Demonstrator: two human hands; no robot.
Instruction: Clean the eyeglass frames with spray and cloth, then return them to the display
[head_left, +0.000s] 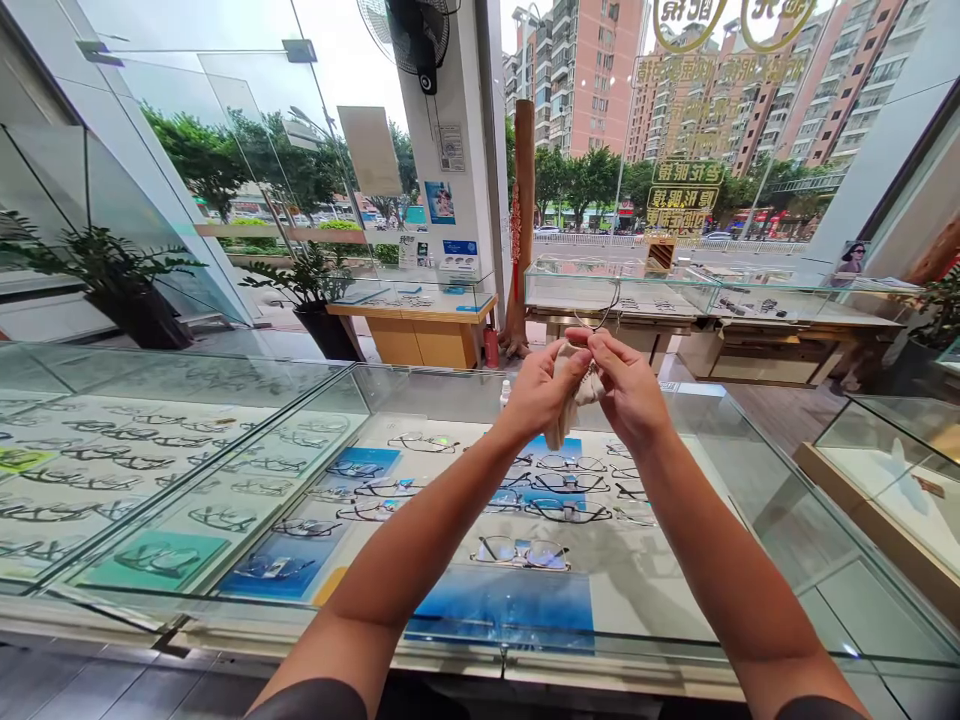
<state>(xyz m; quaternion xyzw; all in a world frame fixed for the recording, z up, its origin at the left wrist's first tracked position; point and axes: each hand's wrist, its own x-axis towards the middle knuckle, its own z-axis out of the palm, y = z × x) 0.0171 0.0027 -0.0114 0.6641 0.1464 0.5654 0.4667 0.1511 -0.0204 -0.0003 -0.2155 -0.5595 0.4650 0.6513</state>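
Both my arms reach forward over a glass display counter (750, 480). My left hand (541, 388) and my right hand (628, 388) are raised together, fingers pinched closed. Between them they hold a thin-framed pair of glasses (598, 318) and a pale cleaning cloth (576, 400), which hangs down from the fingers. The glasses stick up above the fingertips, with one temple arm curving to the right. Which hand grips which part is hard to tell.
Under the counter's glass lie several rows of eyeglasses (559, 490) on white and blue pads. A second showcase (150, 440) adjoins at left. A small bottle (505, 393) stands at the counter's far edge. More display cases (720, 300), potted plants (315, 300) and a window stand beyond.
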